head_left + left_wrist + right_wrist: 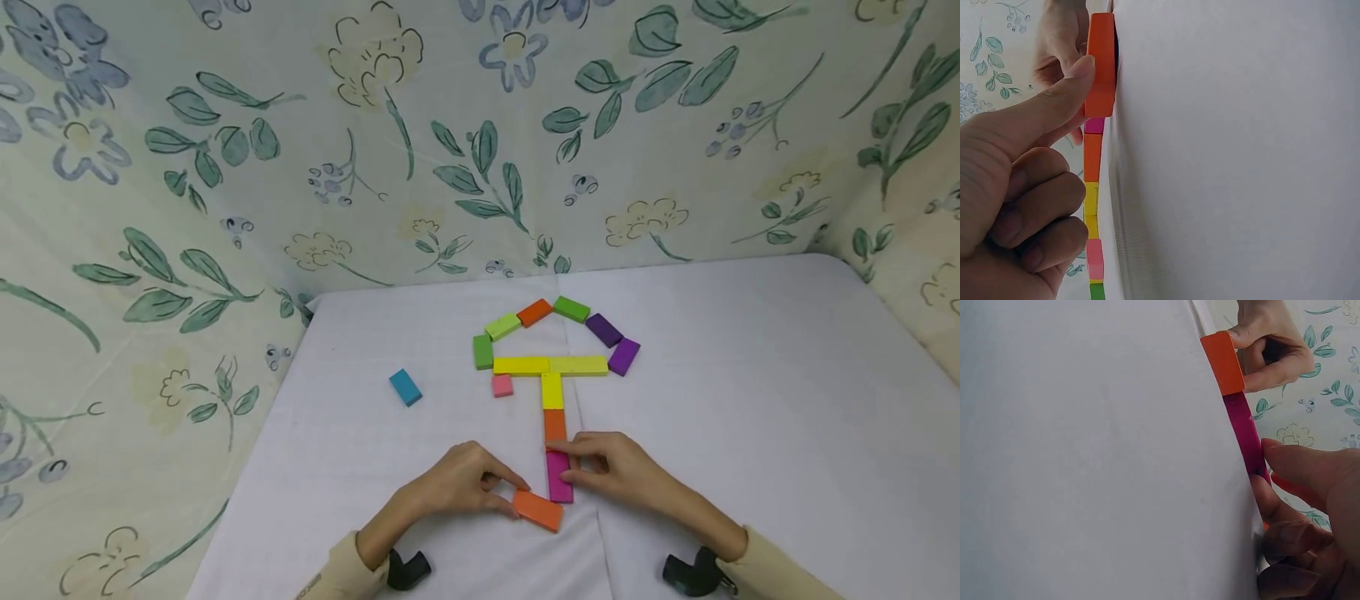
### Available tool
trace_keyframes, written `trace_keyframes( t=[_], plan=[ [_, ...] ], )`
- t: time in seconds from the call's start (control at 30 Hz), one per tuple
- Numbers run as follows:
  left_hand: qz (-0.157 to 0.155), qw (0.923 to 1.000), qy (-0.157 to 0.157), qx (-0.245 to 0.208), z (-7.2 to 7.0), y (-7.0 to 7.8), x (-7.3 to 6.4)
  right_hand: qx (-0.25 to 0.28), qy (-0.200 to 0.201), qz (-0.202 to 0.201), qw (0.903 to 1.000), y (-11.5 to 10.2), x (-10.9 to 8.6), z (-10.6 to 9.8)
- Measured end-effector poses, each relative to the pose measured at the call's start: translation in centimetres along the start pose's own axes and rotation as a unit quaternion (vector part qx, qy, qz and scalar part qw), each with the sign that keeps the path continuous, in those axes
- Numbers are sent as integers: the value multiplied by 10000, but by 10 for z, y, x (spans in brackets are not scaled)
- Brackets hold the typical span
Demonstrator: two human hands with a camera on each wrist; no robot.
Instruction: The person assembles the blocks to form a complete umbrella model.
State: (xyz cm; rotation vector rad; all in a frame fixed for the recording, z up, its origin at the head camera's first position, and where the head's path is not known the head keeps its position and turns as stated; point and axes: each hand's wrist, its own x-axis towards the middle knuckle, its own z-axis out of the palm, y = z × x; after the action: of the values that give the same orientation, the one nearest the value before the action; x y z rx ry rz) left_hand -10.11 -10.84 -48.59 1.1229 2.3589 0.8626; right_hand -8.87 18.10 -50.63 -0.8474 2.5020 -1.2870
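Between thumb and index finger my left hand [468,479] pinches one end of an orange block [537,510]. That block lies slanted at the foot of a magenta block [558,477]. My right hand [618,467] has its index finger at the magenta block's upper end and its thumb against the right side, gripping it. Above it in a column come a second orange block [554,425], partly under the right index finger, and a yellow block [552,392]. In the left wrist view, the pinched orange block [1101,65] overlaps the magenta block [1094,125].
Two long yellow blocks [521,366] form a row atop the column, with an arc of green, orange and purple blocks [604,330] above. A pink block [502,385] sits under the row's left end, and a blue block [406,387] lies farther left on the white cloth [712,400].
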Motion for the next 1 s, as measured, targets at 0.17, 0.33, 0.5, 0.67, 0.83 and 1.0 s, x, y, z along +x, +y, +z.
trace_keyframes(
  t=[0.17, 0.33, 0.5, 0.67, 0.83, 1.0],
  plan=[
    [29, 10000, 6, 67, 0, 0, 0, -143, 24, 92, 9999, -4, 0, 1],
    [35, 9999, 15, 120, 0, 0, 0, -237, 74, 206, 9995, -5, -1, 2],
    [-14, 10000, 10, 73, 0, 2, -1, -79, 148, 281, 9995, -9, -5, 7],
    [-29, 10000, 7, 85, -1, 3, -1, 315, 184, 150, 9992, -15, -16, 17],
    [-13, 9997, -22, 241, -4, 2, 1, 486, 466, 94, 9977, -19, -24, 25],
    [-37, 9994, -85, 336, -7, 4, 3, 478, 885, 10, 9949, -20, -26, 31]
  ],
)
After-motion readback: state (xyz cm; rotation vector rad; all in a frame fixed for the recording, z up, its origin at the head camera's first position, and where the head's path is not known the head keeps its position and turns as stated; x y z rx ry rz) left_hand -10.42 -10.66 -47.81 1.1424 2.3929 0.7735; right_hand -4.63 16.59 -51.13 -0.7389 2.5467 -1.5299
